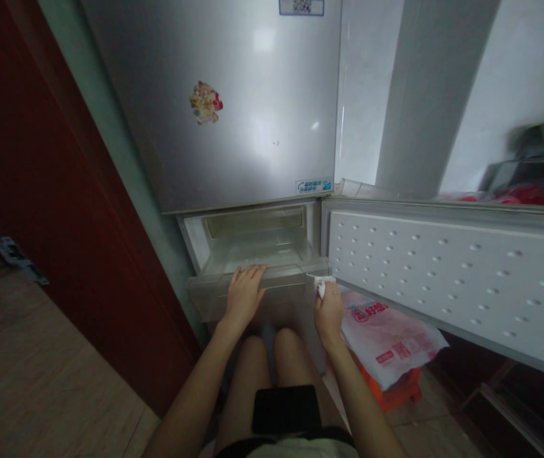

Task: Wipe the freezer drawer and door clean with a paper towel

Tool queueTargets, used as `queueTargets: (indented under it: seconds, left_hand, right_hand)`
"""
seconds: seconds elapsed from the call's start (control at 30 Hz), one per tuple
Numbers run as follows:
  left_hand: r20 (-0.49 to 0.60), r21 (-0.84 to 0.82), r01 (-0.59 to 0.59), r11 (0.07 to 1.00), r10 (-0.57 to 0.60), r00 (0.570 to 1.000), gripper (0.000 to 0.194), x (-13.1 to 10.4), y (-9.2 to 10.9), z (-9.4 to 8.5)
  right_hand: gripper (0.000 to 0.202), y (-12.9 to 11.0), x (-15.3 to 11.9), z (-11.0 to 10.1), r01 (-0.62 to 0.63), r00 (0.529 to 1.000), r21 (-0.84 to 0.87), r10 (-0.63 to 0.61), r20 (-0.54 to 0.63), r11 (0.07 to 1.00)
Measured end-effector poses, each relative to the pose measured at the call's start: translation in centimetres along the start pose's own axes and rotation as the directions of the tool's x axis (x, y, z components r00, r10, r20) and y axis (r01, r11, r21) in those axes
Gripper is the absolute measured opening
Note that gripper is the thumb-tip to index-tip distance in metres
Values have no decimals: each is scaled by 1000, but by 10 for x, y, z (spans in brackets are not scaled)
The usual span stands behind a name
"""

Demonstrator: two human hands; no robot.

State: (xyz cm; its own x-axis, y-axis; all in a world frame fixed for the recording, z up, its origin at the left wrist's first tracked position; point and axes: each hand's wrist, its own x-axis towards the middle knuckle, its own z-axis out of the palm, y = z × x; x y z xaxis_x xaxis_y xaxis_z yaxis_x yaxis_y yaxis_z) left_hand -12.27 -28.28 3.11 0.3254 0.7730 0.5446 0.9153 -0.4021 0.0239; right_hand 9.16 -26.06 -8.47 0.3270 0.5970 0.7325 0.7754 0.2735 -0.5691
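Observation:
A clear plastic freezer drawer (285,289) is pulled partly out of the lower compartment of a silver fridge (252,146). My left hand (245,292) grips the top edge of its front, fingers over the rim and thumb on the near side. At the right end of the same edge, my right hand (329,312) is closed on a crumpled white cloth (323,285), perhaps a tissue, held against the drawer corner. Inside the drawer I see bare, translucent plastic. The lower fridge door (443,267) stands wide to the right, its white dimpled inner face showing.
A dark red wooden door (85,210) stands close on the left. Below the fridge door, a white plastic bag (386,337) with red print lies on an orange stool (400,388). A black phone-like object (287,409) rests on my lap.

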Motion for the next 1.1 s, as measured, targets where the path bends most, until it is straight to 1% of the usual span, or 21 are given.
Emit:
queueTargets:
  seconds: [0.13,0.2,0.27,0.37,0.5,0.63,0.73,0.8,0.87,0.97,1.1]
  left_hand:
    - [1,-1,1,1000,-1,1000,49,0,0,0]
    - [-5,0,-3,1000,3,1000,49,0,0,1]
    - [-5,-1,-5,1000,5,1000,48,0,0,0]
    - [-2,-4,-4,1000,4,1000,48,0,-1,0]
    - [-9,-7,-9,1000,9,1000,48,0,-1,0]
    - [-20,-5,-11,1000,11,1000,49,-1,-2,2]
    - [-30,-10,-15,1000,15,999,48,-1,-2,3]
    - [-24,-12,-12,1000,12,1000,48,-1,-1,2]
    - [-14,-11,-9,1000,8,1000,48,0,-1,1]
    - [-9,-9,-6,1000,6,1000,49,0,-1,1]
    - [-15,-14,-7,1000,6,1000,48,0,-1,1]
  right_hand:
    - [31,21,-38,12,-18,1000,-19,19,22,1000]
    - [30,27,-48,14,-14,999,-19,15,40,1000]
    - [30,27,-49,14,-11,999,-16,12,48,1000]
    - [30,21,-35,9,-10,1000,-10,10,27,1000]
    - [30,5,2,-2,4,1000,3,-4,-8,1000]
    - [28,-9,37,-13,30,1000,5,-30,-2,1000]
    - [27,-13,46,-16,31,1000,-3,-31,4,1000]
    - [27,-9,42,-16,28,1000,-7,-28,11,1000]
    - [27,-2,29,-13,19,1000,-9,-18,18,1000]
    - [28,14,2,-4,-7,1000,-1,7,21,1000]
    - [30,35,-35,14,-26,999,31,25,22,999]
